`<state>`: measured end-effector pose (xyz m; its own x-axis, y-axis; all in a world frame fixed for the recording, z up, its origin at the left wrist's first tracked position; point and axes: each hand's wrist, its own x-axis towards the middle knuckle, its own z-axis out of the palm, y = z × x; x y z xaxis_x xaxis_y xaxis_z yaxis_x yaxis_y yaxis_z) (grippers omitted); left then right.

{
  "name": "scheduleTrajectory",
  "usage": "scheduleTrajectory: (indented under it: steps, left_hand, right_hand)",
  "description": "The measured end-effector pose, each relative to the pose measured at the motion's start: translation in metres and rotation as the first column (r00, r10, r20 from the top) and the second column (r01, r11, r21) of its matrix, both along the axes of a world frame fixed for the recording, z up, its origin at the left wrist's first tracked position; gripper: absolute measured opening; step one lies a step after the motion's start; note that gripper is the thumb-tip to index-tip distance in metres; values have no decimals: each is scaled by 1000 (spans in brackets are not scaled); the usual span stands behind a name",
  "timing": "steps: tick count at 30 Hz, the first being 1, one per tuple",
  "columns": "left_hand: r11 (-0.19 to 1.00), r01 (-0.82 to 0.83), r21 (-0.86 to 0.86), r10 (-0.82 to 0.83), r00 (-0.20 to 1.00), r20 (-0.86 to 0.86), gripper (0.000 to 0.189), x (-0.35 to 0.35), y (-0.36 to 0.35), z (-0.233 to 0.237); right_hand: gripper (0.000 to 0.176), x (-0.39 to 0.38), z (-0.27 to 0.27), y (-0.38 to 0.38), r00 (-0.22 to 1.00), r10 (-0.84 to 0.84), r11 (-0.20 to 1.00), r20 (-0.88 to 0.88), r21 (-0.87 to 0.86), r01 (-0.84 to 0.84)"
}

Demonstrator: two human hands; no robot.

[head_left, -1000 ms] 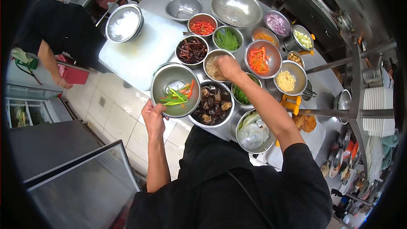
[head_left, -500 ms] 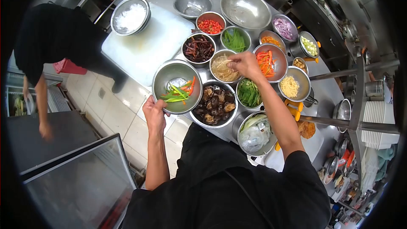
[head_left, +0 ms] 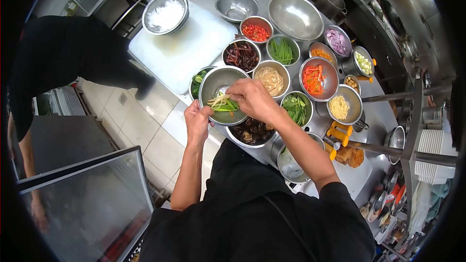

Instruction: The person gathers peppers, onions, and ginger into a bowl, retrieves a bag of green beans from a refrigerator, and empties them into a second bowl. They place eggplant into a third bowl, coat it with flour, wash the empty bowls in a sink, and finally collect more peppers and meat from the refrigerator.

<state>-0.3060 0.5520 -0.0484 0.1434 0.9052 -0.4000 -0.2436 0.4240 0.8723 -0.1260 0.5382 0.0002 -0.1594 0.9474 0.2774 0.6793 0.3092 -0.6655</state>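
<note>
My left hand [head_left: 197, 119] grips the lower left rim of a steel bowl [head_left: 208, 83] that holds green and orange strips. Over this bowl is my right hand [head_left: 250, 98], its fingers closed at pale shreds [head_left: 221, 101] lying on the green strips. A bowl of similar pale shreds [head_left: 269, 80] stands just right of it. Under and beside my right hand are dark mushrooms [head_left: 251, 133] and a bowl of green leaves [head_left: 295, 108]. Dried red chillies [head_left: 241, 56] and orange-red strips [head_left: 313, 78] fill other bowls nearby.
A white cutting board [head_left: 194, 43] carries a bowl of white granules [head_left: 166, 15]. An empty wide bowl [head_left: 295, 17] stands at the back. At the left is another person [head_left: 63, 53] in dark clothes, beside a glass-topped door [head_left: 92, 208]. Metal shelving [head_left: 412, 131] rises at the right.
My right hand has moved left from the pale-shred bowl to the held bowl, where pale shreds now show. The other person's arm is lower, and the view has shifted.
</note>
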Motion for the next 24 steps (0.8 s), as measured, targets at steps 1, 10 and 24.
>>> scheduleTrajectory:
  steps: [1, 10, 24]
  left_hand:
    - [1000, -3, -1, 3, 1000, 1, 8, -2, 0, 0]
    - [996, -79, -27, 80, 997, 22, 7, -24, 1, -5]
    - [991, -127, 32, 127, 992, -3, 9, -41, 10, -16]
  right_hand:
    - [15, -2, 1, -1, 999, -39, 996, -27, -83, 37]
    - [13, 32, -3, 35, 764, -548, 836, -339, -216, 504]
    - [27, 46, -66, 103, 899, -371, 903, 233, -138, 408]
